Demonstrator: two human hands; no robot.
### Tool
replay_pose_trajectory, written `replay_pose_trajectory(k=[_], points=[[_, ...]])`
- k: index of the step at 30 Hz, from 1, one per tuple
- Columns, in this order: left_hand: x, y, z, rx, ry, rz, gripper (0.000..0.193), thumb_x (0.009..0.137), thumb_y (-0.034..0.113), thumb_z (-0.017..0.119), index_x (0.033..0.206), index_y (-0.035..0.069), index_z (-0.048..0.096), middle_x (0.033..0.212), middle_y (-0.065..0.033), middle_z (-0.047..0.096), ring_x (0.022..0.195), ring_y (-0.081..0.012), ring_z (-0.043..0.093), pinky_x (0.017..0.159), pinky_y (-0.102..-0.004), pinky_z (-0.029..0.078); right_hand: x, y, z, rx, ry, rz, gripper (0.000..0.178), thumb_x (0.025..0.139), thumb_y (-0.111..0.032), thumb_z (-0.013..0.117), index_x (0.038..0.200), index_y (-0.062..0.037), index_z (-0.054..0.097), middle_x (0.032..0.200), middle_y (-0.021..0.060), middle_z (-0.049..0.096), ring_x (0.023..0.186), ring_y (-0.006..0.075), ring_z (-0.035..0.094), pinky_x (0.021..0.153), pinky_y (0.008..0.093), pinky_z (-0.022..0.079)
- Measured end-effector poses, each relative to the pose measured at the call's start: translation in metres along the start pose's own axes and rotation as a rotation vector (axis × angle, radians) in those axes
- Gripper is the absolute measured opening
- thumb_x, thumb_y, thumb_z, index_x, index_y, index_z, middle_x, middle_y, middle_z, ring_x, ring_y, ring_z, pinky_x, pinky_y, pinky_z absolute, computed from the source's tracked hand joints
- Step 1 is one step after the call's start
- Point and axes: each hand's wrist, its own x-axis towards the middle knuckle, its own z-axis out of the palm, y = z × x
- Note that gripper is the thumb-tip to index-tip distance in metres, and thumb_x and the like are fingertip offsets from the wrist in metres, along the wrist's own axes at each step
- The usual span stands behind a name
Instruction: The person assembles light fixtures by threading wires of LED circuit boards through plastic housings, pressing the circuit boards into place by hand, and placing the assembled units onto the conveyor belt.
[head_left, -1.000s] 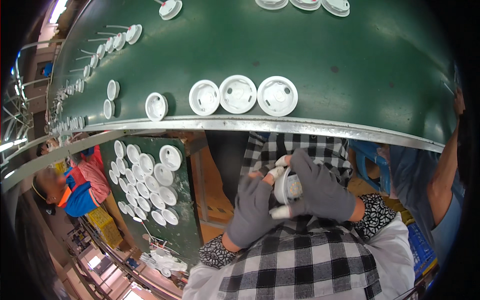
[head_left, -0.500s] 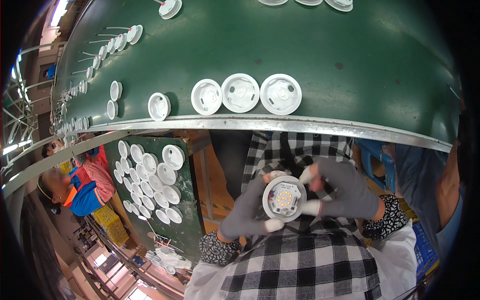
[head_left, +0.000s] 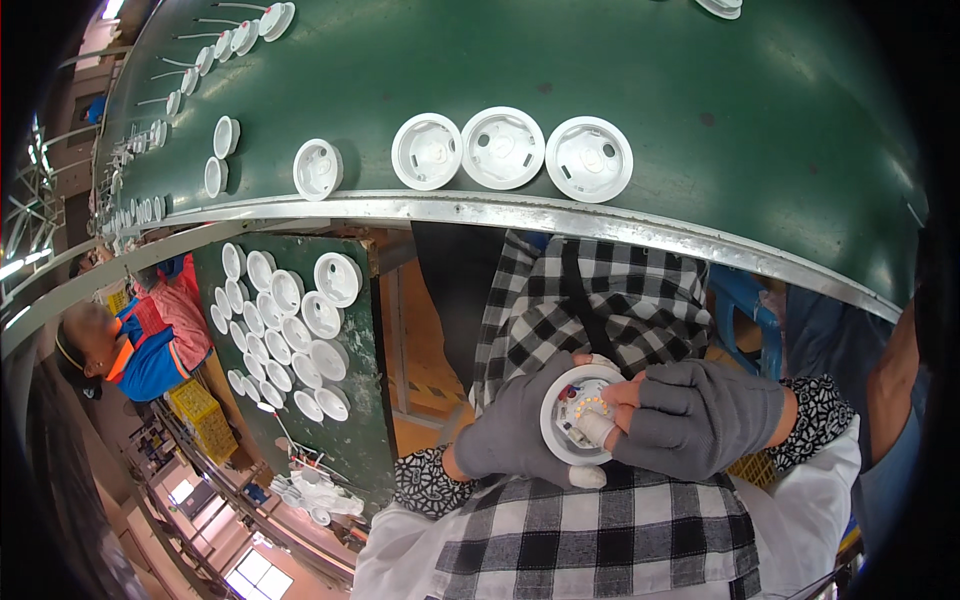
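Low in front of my checked apron is a round white LED lamp (head_left: 549, 425). It is a shallow cup-like housing with a ring of small yellow LEDs and some wiring inside. My left hand (head_left: 522, 428), in a grey glove with white-covered fingertips, wraps around its left side, thumb along the lower rim. My right hand (head_left: 678, 420), gloved the same way, reaches over the right side. Its fingers are bent and drawn together, with thumb and fingertips on the lamp's inside by the LEDs. They hide part of the board and the right rim.
Several white round housings (head_left: 503, 148) stand along the metal edge (head_left: 470, 208) of the green worktable (head_left: 700, 60). More cover a green side board (head_left: 365, 385) at left. A person (head_left: 155, 340) sits beyond it. A blue stool (head_left: 750, 315) is at right.
My right hand has moved left, bringing thumb and fingers onto the LEDs inside the lamp. My left hand and the lamp have shifted slightly right. The table edge appears higher in view.
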Motion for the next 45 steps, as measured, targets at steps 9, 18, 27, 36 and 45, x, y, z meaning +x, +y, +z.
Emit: replay_pose_trajectory(k=[9,18,27,36,45], points=[[-0.001,-0.007,0.002,0.149,0.044,0.13,0.107,0.054,0.046,0.088,0.135,0.001,0.033,0.12,-0.0155,0.056,0.102,-0.0285,0.062,0.087,-0.0367,0.05,-0.002,-0.001,0.003,0.11,0.019,0.03,0.028,0.064,-0.007,0.067,0.092,-0.0046,0.065,0.093,0.0053,0.057,0.091,0.0218,0.063,0.071,0.0288,0.055],[-0.005,-0.011,0.006,0.159,0.047,0.174,0.108,0.054,0.042,0.089,0.134,-0.002,0.031,0.12,-0.0153,0.057,0.105,-0.0268,0.062,0.089,-0.035,0.05,-0.002,-0.008,0.03,0.173,0.243,0.006,0.019,0.065,-0.014,0.064,0.079,-0.002,0.061,0.083,0.01,0.062,0.073,0.019,0.065,0.05,0.0254,0.052],[0.001,-0.011,0.007,0.085,0.092,0.219,0.091,0.075,0.033,0.077,0.139,-0.005,0.024,0.124,-0.0165,0.053,0.11,-0.0266,0.059,0.093,-0.0349,0.047,0.014,0.031,0.011,0.339,-0.007,-0.203,0.028,0.068,-0.012,0.06,0.09,0.0043,0.06,0.092,0.0056,0.059,0.083,0.019,0.061,0.066,0.0231,0.054],[-0.002,-0.003,0.011,-0.364,0.243,-0.027,0.044,0.097,0.011,0.038,0.137,-0.007,0.033,0.126,-0.0174,0.052,0.113,-0.0226,0.055,0.097,-0.0328,0.043,0.011,0.042,0.026,-0.252,-0.048,-0.337,0.033,0.07,-0.023,0.07,0.097,-0.0052,0.061,0.101,0.0029,0.058,0.088,0.0129,0.058,0.082,0.029,0.047],[0.013,-0.024,0.024,-0.234,0.485,0.084,0.032,0.096,0.011,0.04,0.124,-0.002,0.045,0.109,-0.0117,0.06,0.094,-0.0151,0.062,0.081,-0.0265,0.051,0.011,0.018,0.032,1.126,-0.243,1.028,0.037,0.089,-0.031,0.055,0.114,-0.0024,0.054,0.087,0.0117,0.063,0.074,0.0232,0.065,0.065,0.0376,0.05]])
